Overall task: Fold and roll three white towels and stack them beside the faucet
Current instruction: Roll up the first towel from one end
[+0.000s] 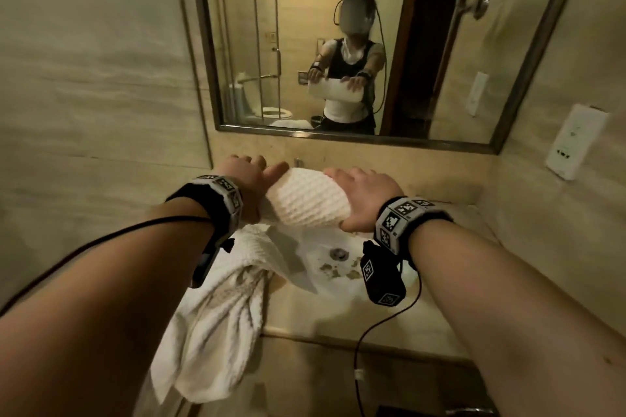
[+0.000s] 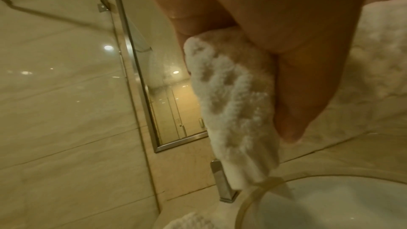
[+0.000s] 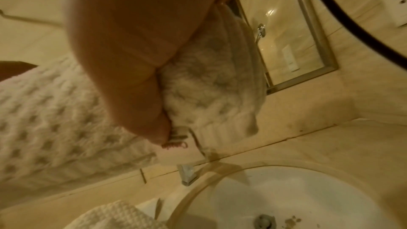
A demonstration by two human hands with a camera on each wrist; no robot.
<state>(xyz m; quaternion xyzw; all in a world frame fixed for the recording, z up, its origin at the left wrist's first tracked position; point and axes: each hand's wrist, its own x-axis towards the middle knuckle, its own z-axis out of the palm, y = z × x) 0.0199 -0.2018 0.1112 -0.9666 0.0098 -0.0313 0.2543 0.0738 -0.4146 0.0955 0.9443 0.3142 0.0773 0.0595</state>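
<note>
A: Nearest thing?
B: Loose towel [image 1: 216, 308], unrolled, draped over the counter [image 1: 338, 325] edge, nearer than the sink [image 1: 325, 278] and to its left.
A: Hands?
B: Both on one rolled towel [image 1: 306, 200] held above the sink's far rim. Left hand [image 1: 249, 189] cups its left end, thumb over the top; right hand [image 1: 364, 195] is curled round the right end.
A: Faucet?
B: Faucet [image 2: 222, 182] just beyond the sink, under the roll.
A: Progress?
B: One roll made, not set down. No stack visible by the faucet. Loose towel still to do; third not clearly seen.
</note>
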